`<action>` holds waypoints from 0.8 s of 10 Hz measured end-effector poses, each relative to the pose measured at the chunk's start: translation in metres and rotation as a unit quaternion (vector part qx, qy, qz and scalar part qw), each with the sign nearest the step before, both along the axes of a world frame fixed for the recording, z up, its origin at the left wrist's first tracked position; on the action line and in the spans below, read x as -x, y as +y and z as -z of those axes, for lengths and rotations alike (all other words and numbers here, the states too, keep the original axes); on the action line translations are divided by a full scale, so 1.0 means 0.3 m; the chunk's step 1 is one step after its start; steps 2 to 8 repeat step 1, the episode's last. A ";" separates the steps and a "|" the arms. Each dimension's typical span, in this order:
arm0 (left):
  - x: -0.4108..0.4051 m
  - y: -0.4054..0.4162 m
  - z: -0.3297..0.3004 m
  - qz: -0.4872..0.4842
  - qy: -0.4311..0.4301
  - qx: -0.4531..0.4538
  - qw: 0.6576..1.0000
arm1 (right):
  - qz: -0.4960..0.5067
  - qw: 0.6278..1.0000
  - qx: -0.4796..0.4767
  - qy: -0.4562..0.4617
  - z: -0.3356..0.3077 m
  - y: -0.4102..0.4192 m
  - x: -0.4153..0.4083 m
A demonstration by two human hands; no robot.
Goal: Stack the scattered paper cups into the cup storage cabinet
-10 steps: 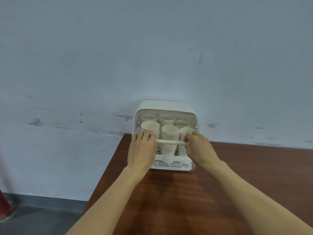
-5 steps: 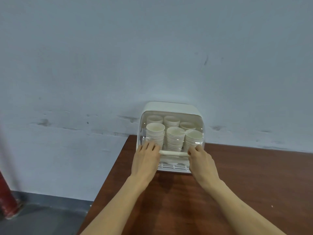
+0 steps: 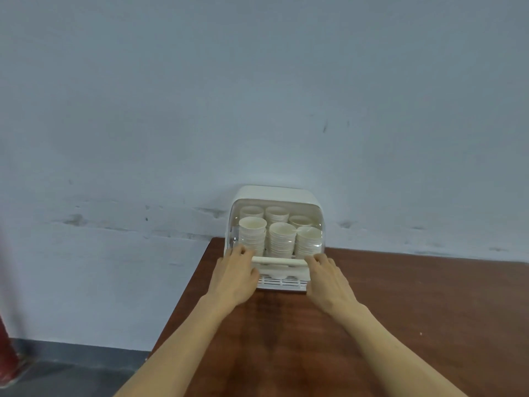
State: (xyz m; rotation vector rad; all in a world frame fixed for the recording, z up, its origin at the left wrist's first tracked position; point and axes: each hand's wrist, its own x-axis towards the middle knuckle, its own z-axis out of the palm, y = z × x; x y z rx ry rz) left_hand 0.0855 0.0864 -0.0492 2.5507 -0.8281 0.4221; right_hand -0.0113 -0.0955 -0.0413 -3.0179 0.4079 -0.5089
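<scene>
The white plastic cup storage cabinet (image 3: 274, 239) sits mid-frame on the brown wooden tabletop (image 3: 400, 310), back to the wall, clear door facing us. Six upright stacks of white paper cups (image 3: 282, 239) stand inside, long axes vertical. The left hand (image 3: 234, 275) and right hand (image 3: 329, 277) rest with relaxed fingers at the ends of the door's horizontal handle bar (image 3: 279, 261), clasping nothing. Best press both ends evenly so the door seats square.

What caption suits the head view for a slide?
Both hands, left and right, at the cabinet cover; cups stacked inside.
</scene>
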 end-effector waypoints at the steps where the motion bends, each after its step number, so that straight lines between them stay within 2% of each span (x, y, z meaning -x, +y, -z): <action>1: 0.049 0.050 -0.060 -0.007 -0.006 0.033 0.999 | -0.002 1.000 0.013 -0.024 -0.056 0.013 0.064; 8: 0.049 0.050 -0.060 -0.007 -0.006 0.033 0.999 | -0.002 1.000 0.013 -0.024 -0.056 0.013 0.064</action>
